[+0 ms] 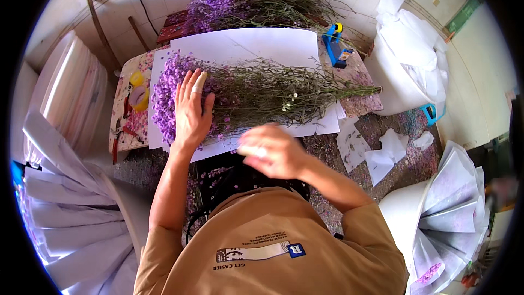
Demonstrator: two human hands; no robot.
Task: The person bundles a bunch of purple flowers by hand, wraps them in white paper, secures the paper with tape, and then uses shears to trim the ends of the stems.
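Observation:
A bunch of small purple dried flowers lies across white paper sheets on the table, blooms to the left and thin green-brown stems to the right. A few tiny white blossoms show among the stems. My left hand rests on the blooms with its fingers stretched out and a white wrap round one finger. Nearer my body, my right hand hovers just in front of the paper's near edge, below the stems. It is smeared by motion, so its fingers and anything in them are unclear.
More purple flowers are heaped behind the table. A blue tape dispenser stands at the back right. Red-handled cutters and yellow tape rolls lie left. Containers of wrapped bunches flank me; paper scraps litter the floor.

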